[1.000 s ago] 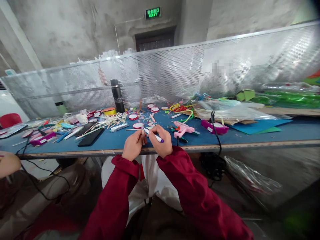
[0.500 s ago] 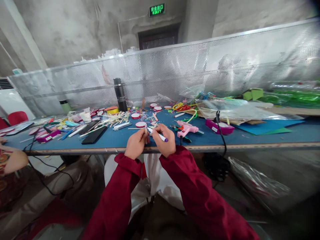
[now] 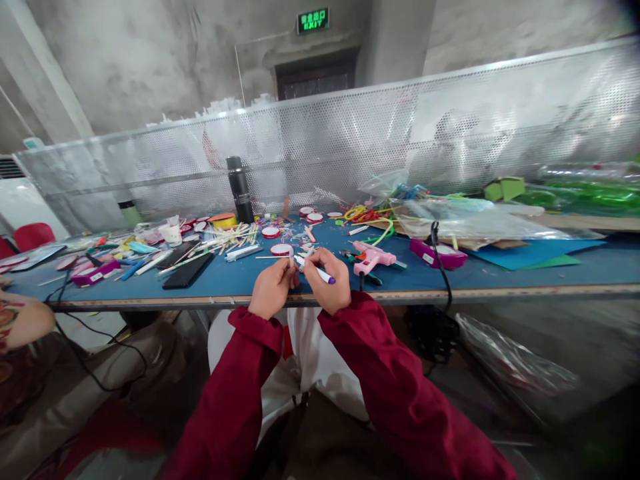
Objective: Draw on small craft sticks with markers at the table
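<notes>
Both my hands meet at the near edge of the blue table [image 3: 225,283]. My right hand [image 3: 331,283] is closed round a white marker with a purple end [image 3: 320,272], its tip aimed left toward my other hand. My left hand [image 3: 270,288] pinches a thin pale stick [image 3: 291,257] that pokes up between its fingertips. A round red-rimmed disc [image 3: 281,249] lies on the table just beyond my hands. A pink glue gun [image 3: 373,258] rests to the right of my right hand.
A black phone [image 3: 186,273], loose sticks [image 3: 225,240], pens and more discs litter the left half. A black flask [image 3: 241,190] stands at the back. Clear plastic bags [image 3: 460,217] and a purple device [image 3: 440,255] with a black cable lie right. Another person's arm [image 3: 23,323] shows far left.
The view shifted slightly over the second. My hands kept their grips and stayed together at the table edge; the objects on the table did not move.
</notes>
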Available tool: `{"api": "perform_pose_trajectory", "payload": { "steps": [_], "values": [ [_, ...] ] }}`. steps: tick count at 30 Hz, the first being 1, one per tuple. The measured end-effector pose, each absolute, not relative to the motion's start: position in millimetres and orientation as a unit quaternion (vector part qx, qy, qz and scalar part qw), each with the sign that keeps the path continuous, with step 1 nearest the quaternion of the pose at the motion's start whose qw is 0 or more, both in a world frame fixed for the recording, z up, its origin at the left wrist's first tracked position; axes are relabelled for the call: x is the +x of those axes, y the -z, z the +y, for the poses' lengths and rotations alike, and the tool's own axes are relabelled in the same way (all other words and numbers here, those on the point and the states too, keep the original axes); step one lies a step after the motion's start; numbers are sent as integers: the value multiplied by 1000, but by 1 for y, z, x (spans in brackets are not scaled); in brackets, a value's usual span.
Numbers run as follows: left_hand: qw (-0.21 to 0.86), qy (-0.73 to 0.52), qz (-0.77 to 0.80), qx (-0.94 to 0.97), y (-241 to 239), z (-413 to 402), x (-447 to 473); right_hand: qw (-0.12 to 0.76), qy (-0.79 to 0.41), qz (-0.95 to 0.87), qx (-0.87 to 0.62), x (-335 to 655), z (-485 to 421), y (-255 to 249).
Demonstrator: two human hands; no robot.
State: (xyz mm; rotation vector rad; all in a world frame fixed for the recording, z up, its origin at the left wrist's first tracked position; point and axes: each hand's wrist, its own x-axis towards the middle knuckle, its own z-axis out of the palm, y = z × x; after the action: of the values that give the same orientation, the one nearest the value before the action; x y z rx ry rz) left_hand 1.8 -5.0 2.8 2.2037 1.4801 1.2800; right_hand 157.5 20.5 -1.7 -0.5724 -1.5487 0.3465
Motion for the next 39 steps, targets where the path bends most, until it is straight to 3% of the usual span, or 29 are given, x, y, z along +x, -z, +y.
{"api": "perform_pose_trajectory", "payload": {
  "steps": [39],
  "values": [
    [88, -439, 492, 747, 0, -3, 1, 666, -148, -685, -255, 158, 20, 2]
  ]
}}
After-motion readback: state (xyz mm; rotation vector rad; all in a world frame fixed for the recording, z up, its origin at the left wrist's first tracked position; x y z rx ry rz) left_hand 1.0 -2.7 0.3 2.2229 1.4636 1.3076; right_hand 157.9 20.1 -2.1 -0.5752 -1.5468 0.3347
